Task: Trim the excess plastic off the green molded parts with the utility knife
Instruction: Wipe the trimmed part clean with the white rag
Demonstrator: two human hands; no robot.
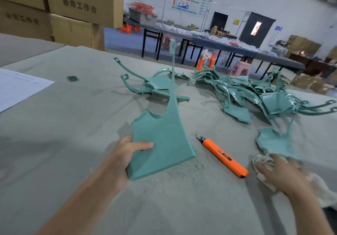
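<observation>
Head view, grey workshop surface: one green molded part clasped at its lower left corner by the left hand, thumb across the face, fingers out of sight behind. Held upright and tilted low over the surface, contact with it unclear, a thin stalk rising from the top. Ragged, notched upper edge on show, so judged not yet cleaned up.

Orange utility knife lying loose on the surface between the two hands, blade out, touched by neither. Right hand blurred, fingers spread and relaxed over a white cloth, grasping nothing as far as can be made out.

Fine green shavings scattered below the held part, suggesting some cutting already done. Large tangled pile of green parts at far right, smaller cluster behind the held part, one loose green piece just beyond the cloth. No telling which of these are trimmed and which are waiting. Probably well short of finished.

Hidden: the back of the held part, anything under the cloth. Cut off at left: a sheet of paper, print too small to read.
</observation>
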